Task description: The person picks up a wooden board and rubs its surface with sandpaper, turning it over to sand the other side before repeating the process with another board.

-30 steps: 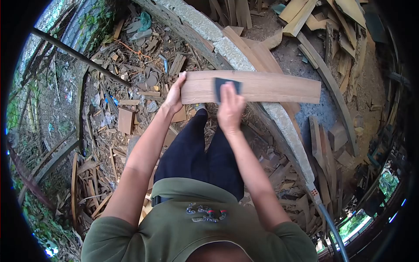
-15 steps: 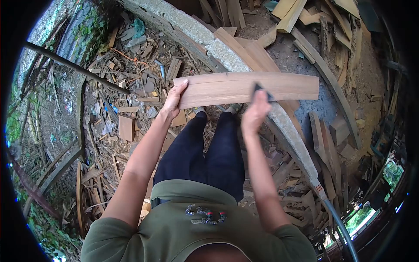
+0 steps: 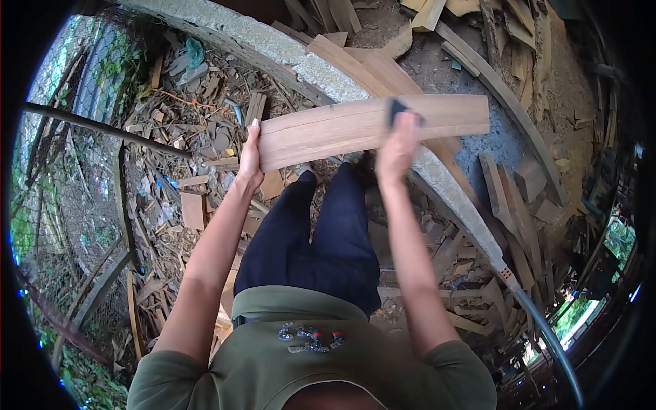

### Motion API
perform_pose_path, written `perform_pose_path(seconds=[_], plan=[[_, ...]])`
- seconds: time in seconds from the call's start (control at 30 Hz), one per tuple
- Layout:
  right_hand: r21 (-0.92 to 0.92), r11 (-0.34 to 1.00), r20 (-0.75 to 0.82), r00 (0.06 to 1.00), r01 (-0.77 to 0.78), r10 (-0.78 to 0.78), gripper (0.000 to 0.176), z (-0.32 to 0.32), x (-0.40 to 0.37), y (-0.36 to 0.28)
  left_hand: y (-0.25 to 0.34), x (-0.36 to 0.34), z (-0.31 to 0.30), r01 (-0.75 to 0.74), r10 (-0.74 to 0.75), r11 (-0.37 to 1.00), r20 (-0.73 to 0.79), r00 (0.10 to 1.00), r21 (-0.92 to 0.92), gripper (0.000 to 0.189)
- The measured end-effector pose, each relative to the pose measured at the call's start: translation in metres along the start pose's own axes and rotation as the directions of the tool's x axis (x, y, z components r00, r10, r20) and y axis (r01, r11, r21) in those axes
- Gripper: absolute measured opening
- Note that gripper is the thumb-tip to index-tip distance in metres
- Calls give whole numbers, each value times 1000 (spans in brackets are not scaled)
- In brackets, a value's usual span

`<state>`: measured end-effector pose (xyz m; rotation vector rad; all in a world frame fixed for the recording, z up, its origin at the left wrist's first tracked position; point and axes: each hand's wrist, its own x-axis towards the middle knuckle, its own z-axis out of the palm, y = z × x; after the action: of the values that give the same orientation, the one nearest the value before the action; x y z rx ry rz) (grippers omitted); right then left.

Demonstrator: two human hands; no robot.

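Board (image 3: 321, 133), pale brown and gently curved, held out crosswise in front of the body, broad face up, above the feet. Left end in the left hand (image 3: 251, 154) — thumb laid along the end, palm close against it, remaining fingers mostly hidden underneath — probably to steady the length while leaving nearly all of the upper face free. Right hand (image 3: 396, 150) bent over a small dark pad (image 3: 396, 109), pinching or pressing it against the face, right of the middle; too blurred to tell exactly how each finger lies. Broad face turned upward, seemingly to give the pad a flat bearing.

Beyond and below, a rough concrete ledge (image 3: 451, 191) running diagonally under the far half; whether touching, impossible to tell. Across that ledge, brown planks (image 3: 348, 65), partly covered by the far half. To the right, a long curved timber (image 3: 509, 99) on the ground; to the left, scattered offcuts (image 3: 193, 210) among chips and litter, apparently just dropped anyhow.
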<state>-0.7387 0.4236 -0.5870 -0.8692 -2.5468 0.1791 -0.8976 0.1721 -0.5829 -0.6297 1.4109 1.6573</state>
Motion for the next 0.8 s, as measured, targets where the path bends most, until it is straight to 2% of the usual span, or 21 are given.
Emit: perform_pose_path(seconds=[0.07, 0.13, 0.17, 0.23, 0.27, 0.3, 0.4, 0.43, 0.47, 0.53, 0.6, 0.63, 0.67, 0.7, 0.77, 0.8], plan=[[196, 969, 131, 975, 153, -181, 35, -10, -13, -63, 0, 0, 1, -24, 24, 1000, -31, 999, 2, 63], [361, 898, 212, 915, 252, -342, 37, -17, -24, -93, 2, -2, 1, -19, 19, 1000, -16, 1000, -1, 62], [418, 863, 242, 881, 283, -406, 38, -20, -24, -97, 3, -2, 2, -16, 16, 1000, -6, 1000, -15, 60], [380, 820, 197, 828, 429, -525, 42, -24, -4, -64, 5, -6, 7, -7, 7, 1000, 1, 1000, -24, 57], [340, 848, 221, 843, 406, -491, 43, -26, 7, -38, 9, -12, 12, -18, 18, 1000, -29, 999, -9, 58], [263, 911, 214, 902, 317, -376, 44, -26, 17, -12, 12, -17, 16, -25, 26, 1000, -59, 998, 10, 58], [94, 993, 71, 995, 65, -72, 36, -24, 45, 93, 8, -11, 11, -8, 10, 1000, -75, 997, 25, 58], [37, 999, 23, 1000, -20, 19, 34, -27, 53, 109, 5, -7, 6, -15, 19, 999, -86, 996, 46, 60], [38, 999, 29, 999, -20, 19, 34, -19, 50, 113, 1, -3, 1, -20, 23, 999, -75, 997, 48, 62], [-108, 988, -42, 994, -106, 102, 30, -6, 45, 98, -3, 1, -5, -32, 36, 998, -77, 996, 47, 62], [147, 989, 15, 1000, -9, 7, 28, -13, 27, 30, -5, 7, -10, -17, 18, 1000, -65, 998, 15, 61], [224, 965, 111, 980, 138, -166, 28, -20, 14, 2, -3, 5, -7, -16, 17, 1000, -58, 998, 19, 61], [349, 912, 163, 945, 215, -285, 30, -31, 3, -25, 0, 0, -1, -48, 50, 999, -74, 996, 26, 61], [396, 849, 203, 868, 350, -453, 33, -37, -10, -33, 0, -3, 4, -77, 80, 997, -86, 993, 32, 61], [415, 854, 251, 863, 314, -439, 36, -41, -9, -15, 0, -1, 1, -36, 36, 999, -54, 998, -1, 57], [330, 900, 223, 902, 287, -369, 37, -42, -1, 10, 3, -5, 5, -36, 37, 999, -81, 996, 13, 56]])
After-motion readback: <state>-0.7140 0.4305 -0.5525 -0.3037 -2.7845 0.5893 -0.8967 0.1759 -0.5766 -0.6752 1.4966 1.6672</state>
